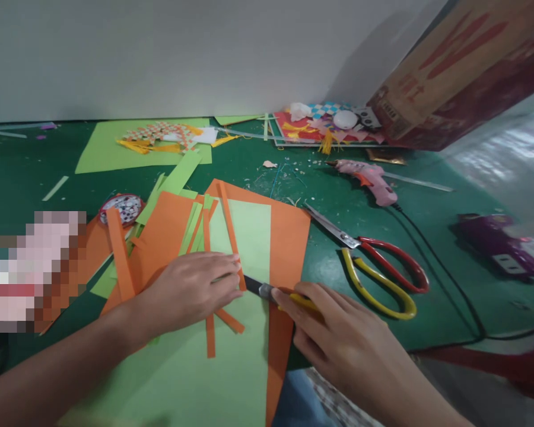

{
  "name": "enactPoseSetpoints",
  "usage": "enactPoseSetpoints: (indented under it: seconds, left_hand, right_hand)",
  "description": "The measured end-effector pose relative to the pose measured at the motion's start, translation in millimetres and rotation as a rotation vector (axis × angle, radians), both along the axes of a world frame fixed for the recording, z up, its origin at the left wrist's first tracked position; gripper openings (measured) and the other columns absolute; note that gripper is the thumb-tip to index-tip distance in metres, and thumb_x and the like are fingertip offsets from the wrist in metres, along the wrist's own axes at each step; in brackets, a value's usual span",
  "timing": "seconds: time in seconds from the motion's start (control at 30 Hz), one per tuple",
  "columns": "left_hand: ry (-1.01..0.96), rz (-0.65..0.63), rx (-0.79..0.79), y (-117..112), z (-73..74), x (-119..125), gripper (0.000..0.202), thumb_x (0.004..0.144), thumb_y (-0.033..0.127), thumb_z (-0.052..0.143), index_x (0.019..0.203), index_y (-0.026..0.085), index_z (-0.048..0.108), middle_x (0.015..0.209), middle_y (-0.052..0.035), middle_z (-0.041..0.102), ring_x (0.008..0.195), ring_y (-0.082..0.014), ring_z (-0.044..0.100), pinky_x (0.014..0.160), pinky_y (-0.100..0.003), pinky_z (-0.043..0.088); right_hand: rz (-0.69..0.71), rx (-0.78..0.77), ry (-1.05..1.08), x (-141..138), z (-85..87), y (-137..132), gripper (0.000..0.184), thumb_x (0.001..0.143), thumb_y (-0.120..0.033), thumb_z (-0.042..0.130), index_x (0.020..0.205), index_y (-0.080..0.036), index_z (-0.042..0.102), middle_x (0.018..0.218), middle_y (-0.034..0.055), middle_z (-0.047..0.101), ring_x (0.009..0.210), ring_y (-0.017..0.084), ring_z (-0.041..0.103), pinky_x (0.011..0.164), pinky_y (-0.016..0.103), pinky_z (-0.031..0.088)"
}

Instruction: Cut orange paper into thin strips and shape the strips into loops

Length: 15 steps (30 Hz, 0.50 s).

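My right hand (pixel 338 332) grips a yellow utility knife (pixel 307 303). Its dark blade points left and reaches the lower end of an orange paper strip (pixel 229 222). My left hand (pixel 191 287) holds that strip near its lower end, fingers close together, over a light green paper sheet (pixel 249 356). More narrow orange strips lie under and around the left hand, one of them poking out below it (pixel 210 338). Beneath the green sheet is a larger orange sheet (pixel 289 249). Green strips (pixel 193 228) lie just beyond my left hand.
Scissors (pixel 351 240) with red and yellow handles lie right of the paper. Beyond them are a pink glue gun (pixel 369 178) with a black cord and a purple device (pixel 502 243). Woven paper crafts (pixel 160 135) sit at the back, beside a leaning paper bag (pixel 458 77).
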<state>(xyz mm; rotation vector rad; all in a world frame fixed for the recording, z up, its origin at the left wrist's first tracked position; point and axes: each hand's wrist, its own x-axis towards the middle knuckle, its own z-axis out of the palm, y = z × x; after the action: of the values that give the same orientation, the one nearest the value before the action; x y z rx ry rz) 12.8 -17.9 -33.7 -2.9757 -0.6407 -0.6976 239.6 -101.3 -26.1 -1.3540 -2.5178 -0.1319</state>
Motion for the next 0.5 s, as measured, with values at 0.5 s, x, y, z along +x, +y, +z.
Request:
enactPoseSetpoints:
  seconds: [0.5]
  left_hand:
    - [0.0, 0.0, 0.031, 0.1, -0.9, 0.6, 0.024, 0.094, 0.025, 0.046, 0.081, 0.015, 0.063, 0.088, -0.0037, 0.073, 0.091, -0.018, 0.07, 0.082, -0.031, 0.058]
  right_hand:
    - [0.02, 0.018, -0.028, 0.9, -0.5, 10.3, 0.035, 0.083, -0.01, 0.04, 0.108, -0.011, 0.065, 0.085, 0.0109, 0.062, 0.07, 0.019, 0.062, 0.06, 0.032, 0.055]
